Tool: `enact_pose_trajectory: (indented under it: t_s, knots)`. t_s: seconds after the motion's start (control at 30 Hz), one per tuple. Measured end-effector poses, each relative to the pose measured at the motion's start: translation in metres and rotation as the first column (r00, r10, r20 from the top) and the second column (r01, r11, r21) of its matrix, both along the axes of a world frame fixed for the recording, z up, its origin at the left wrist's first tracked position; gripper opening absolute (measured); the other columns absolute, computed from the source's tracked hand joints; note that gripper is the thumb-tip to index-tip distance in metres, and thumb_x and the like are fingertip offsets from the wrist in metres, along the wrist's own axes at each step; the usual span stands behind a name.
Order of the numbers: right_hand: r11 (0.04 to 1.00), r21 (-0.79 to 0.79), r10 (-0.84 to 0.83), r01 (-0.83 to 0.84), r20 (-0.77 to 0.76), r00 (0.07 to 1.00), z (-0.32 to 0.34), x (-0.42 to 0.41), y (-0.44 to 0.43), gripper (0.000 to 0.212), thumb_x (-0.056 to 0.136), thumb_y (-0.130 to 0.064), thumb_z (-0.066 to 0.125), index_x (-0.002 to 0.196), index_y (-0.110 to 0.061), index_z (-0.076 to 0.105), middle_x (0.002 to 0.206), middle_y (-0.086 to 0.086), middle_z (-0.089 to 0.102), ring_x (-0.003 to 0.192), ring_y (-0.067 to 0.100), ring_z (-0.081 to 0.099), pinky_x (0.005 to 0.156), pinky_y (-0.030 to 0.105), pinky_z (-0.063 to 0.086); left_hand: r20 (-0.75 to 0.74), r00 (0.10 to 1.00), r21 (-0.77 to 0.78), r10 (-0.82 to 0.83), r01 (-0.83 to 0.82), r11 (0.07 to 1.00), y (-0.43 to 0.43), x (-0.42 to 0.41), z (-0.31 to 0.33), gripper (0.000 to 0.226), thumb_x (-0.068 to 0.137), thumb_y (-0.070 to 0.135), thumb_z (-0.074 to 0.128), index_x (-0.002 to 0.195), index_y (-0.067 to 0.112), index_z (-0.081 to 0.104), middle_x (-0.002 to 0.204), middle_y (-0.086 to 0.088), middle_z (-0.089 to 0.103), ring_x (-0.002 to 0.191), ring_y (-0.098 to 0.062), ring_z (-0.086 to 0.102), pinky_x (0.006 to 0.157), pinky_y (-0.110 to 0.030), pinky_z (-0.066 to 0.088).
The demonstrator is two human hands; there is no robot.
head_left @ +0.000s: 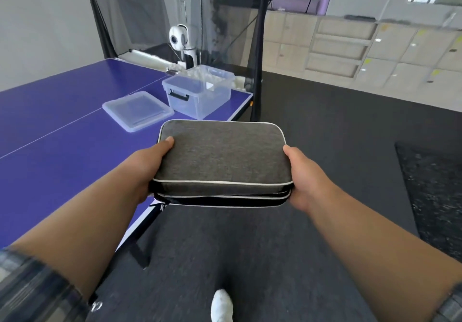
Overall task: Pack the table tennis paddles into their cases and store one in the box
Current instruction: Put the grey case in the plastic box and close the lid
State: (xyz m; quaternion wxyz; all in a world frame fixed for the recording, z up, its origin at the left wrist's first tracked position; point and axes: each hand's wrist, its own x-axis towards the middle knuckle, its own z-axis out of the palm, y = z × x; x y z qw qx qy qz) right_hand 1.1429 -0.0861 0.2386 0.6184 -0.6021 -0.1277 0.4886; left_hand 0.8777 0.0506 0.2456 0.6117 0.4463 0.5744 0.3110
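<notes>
I hold a grey fabric paddle case [222, 156] with pale piping flat in front of me, beyond the table's right edge. My left hand [147, 169] grips its left side and my right hand [303, 179] grips its right side. A second dark case layer shows just beneath it; whether it is a separate case I cannot tell. A clear plastic box [200, 94] with a black latch stands open on the far right corner of the blue table [50, 126]. Its clear lid [137, 110] lies flat on the table just left of the box. No paddle is visible.
A white ball machine [181, 42] and black catch net [225, 21] stand behind the table's far end. Dark carpet covers the floor to the right, with a darker mat [435, 191] at the right edge. Pale cabinets [350, 44] line the far wall. My white shoe [221, 305] shows below.
</notes>
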Motion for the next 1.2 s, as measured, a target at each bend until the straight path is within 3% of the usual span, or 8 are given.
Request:
enact_pose_trajectory:
  t_s: [0.1, 0.2, 0.37, 0.5, 0.63, 0.8, 1.03, 1.2]
  knots:
    - [1.0, 0.014, 0.014, -0.014, 0.017, 1.0, -0.001, 0.044, 0.069, 0.032, 0.096, -0.045, 0.057, 0.109, -0.019, 0.069, 0.096, -0.001, 0.079, 0.086, 0.018, 0.077, 0.073, 0.036, 0.057, 0.004, 1.0, 0.011, -0.003, 0.003, 1.0, 0.073, 0.046, -0.004, 0.048, 0.079, 0.059, 0.071, 0.098, 0.015, 0.071, 0.092, -0.007, 0.078, 0.086, -0.028, 0.073, 0.089, -0.045, 0.056]
    - [0.998, 0.029, 0.054, -0.054, 0.023, 0.998, 0.01, 0.086, 0.134, 0.028, 0.1, -0.041, 0.053, 0.106, -0.019, 0.068, 0.092, -0.002, 0.08, 0.084, 0.016, 0.077, 0.06, 0.029, 0.06, 0.009, 1.0, 0.004, -0.019, 0.019, 1.0, 0.141, 0.093, 0.002, 0.047, 0.079, 0.058, 0.072, 0.1, 0.016, 0.071, 0.097, -0.007, 0.077, 0.09, -0.028, 0.073, 0.092, -0.046, 0.055]
    - [0.998, 0.052, 0.021, -0.021, 0.0, 1.0, 0.015, 0.159, 0.228, 0.026, 0.099, -0.034, 0.054, 0.107, -0.014, 0.069, 0.091, 0.001, 0.08, 0.081, 0.017, 0.077, 0.06, 0.029, 0.059, 0.027, 0.999, 0.001, -0.029, 0.029, 1.0, 0.239, 0.166, 0.009, 0.037, 0.083, 0.053, 0.069, 0.096, 0.018, 0.07, 0.073, 0.0, 0.077, 0.063, -0.019, 0.073, 0.066, -0.033, 0.055]
    - [0.999, 0.045, 0.032, -0.029, -0.065, 0.997, -0.007, 0.212, 0.3, 0.025, 0.098, -0.035, 0.057, 0.107, -0.015, 0.069, 0.09, 0.002, 0.08, 0.078, 0.018, 0.077, 0.051, 0.028, 0.058, 0.038, 0.999, -0.036, 0.013, -0.012, 0.999, 0.305, 0.212, -0.008, 0.026, 0.089, 0.042, 0.062, 0.097, 0.018, 0.068, 0.064, 0.001, 0.075, 0.054, -0.016, 0.07, 0.061, -0.031, 0.052]
    - [0.997, 0.026, 0.079, -0.076, -0.113, 0.99, -0.046, 0.267, 0.391, 0.026, 0.097, -0.035, 0.059, 0.111, -0.015, 0.068, 0.09, 0.003, 0.08, 0.078, 0.019, 0.077, 0.053, 0.028, 0.059, -0.019, 0.996, -0.041, 0.093, -0.093, 0.995, 0.375, 0.259, -0.035, 0.028, 0.088, 0.042, 0.064, 0.096, 0.016, 0.067, 0.067, 0.0, 0.076, 0.053, -0.016, 0.071, 0.057, -0.029, 0.052]
    - [0.973, 0.03, 0.23, -0.229, -0.115, 0.966, -0.053, 0.328, 0.529, 0.031, 0.096, -0.036, 0.059, 0.117, -0.015, 0.067, 0.098, 0.004, 0.079, 0.088, 0.022, 0.076, 0.065, 0.031, 0.059, -0.071, 0.951, -0.004, 0.3, -0.301, 0.954, 0.472, 0.307, -0.041, 0.038, 0.083, 0.048, 0.066, 0.101, 0.015, 0.067, 0.094, -0.007, 0.074, 0.079, -0.024, 0.07, 0.068, -0.036, 0.053]
    - [0.869, 0.008, 0.495, -0.496, -0.046, 0.867, -0.026, 0.353, 0.72, 0.024, 0.094, -0.035, 0.062, 0.108, -0.018, 0.073, 0.101, 0.002, 0.079, 0.09, 0.021, 0.076, 0.065, 0.034, 0.061, -0.021, 0.832, -0.008, 0.554, -0.554, 0.833, 0.563, 0.317, -0.04, 0.032, 0.082, 0.049, 0.065, 0.087, 0.017, 0.066, 0.067, 0.002, 0.072, 0.054, -0.016, 0.068, 0.045, -0.023, 0.048]
    - [0.772, -0.069, 0.634, -0.632, 0.026, 0.773, -0.04, 0.324, 0.845, 0.025, 0.091, -0.034, 0.065, 0.107, -0.017, 0.073, 0.102, 0.002, 0.079, 0.091, 0.019, 0.076, 0.073, 0.034, 0.057, -0.036, 0.765, -0.031, 0.643, -0.644, 0.764, 0.637, 0.288, -0.058, 0.037, 0.073, 0.053, 0.064, 0.09, 0.019, 0.066, 0.085, 0.0, 0.069, 0.074, -0.022, 0.065, 0.068, -0.032, 0.051]
